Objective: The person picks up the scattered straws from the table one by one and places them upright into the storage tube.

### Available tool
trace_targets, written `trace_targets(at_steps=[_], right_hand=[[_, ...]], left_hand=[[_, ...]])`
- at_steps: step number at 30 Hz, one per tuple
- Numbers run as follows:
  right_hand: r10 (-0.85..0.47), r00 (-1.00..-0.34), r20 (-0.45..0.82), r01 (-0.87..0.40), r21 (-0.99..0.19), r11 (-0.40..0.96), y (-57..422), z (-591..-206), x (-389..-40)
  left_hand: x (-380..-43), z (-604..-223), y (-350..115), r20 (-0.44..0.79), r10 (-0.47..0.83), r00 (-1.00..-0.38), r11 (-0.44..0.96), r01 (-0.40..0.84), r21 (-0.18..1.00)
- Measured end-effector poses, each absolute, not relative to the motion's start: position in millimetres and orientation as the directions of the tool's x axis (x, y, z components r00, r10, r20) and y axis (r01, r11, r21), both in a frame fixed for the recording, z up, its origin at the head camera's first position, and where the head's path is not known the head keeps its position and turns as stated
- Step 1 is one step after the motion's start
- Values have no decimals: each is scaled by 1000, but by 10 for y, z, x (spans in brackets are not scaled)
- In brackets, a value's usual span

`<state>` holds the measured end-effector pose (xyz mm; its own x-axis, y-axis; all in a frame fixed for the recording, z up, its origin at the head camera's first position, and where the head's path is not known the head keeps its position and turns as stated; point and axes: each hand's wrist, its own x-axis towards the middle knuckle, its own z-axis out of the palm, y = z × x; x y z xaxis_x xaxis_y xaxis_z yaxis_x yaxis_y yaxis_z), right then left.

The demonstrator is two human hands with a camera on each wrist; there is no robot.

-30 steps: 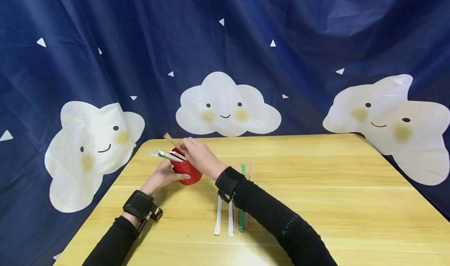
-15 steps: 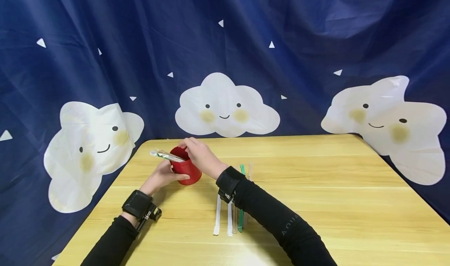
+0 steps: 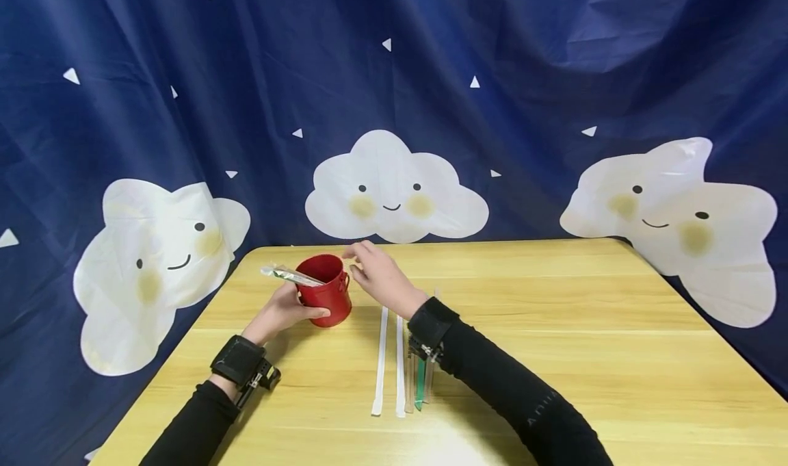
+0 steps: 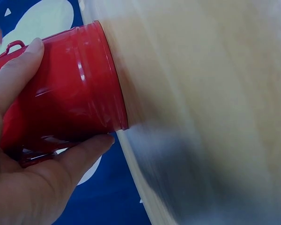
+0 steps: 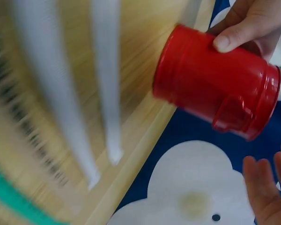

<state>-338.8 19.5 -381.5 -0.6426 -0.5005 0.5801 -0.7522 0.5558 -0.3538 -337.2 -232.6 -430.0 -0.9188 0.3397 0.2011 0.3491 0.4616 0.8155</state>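
A small red bucket (image 3: 335, 302) with a side loop stands on the table at the left, tilted slightly. My left hand (image 3: 283, 312) grips its near left side, thumb across the front; the left wrist view shows thumb and fingers around its wall. A few wrapped straws (image 3: 289, 274) lean out over the bucket's left rim; their lower ends are hidden inside. Just right of the rim, my right hand (image 3: 384, 278) holds nothing, its fingers loosely bent. In the right wrist view the fingers of the right hand (image 5: 267, 197) show apart from the bucket.
Right of the bucket, white paper-wrapped straws (image 3: 379, 370), a green straw (image 3: 421, 384) and clear-wrapped brownish straws (image 3: 409, 397) lie side by side on the wooden table (image 3: 554, 356), partly under my right forearm. A dark blue curtain (image 3: 523, 55) with clouds hangs behind.
One second ago my right hand held a brown-wrapped straw at the bucket's mouth; that straw no longer sticks up. The right hand has moved right, off the rim. The left hand keeps its grip.
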Motion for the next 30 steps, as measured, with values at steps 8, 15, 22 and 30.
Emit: trace_targets(at_steps=[8,15,22,30], right_hand=[[-492,-767,413,-628,-320,710,820,-3896,-3202],[-365,-918,157,-396,-286,873,1197,-4051,-2935],[-252,-968,-1,-245,-219,944,1274,-4134,-2742],[-199,-974,-104,-179,-173,969,1198,-4152,-2644]], left_hand=[[-3428,-4257,-2329,215,348,-913,450,364,815],[-3398,-4233,-2355,195,347,-917,452,345,823],[-3415,-4243,-2354,194,361,-912,455,354,817],[-3425,-4289,-2345,190,360,-914,456,350,818]])
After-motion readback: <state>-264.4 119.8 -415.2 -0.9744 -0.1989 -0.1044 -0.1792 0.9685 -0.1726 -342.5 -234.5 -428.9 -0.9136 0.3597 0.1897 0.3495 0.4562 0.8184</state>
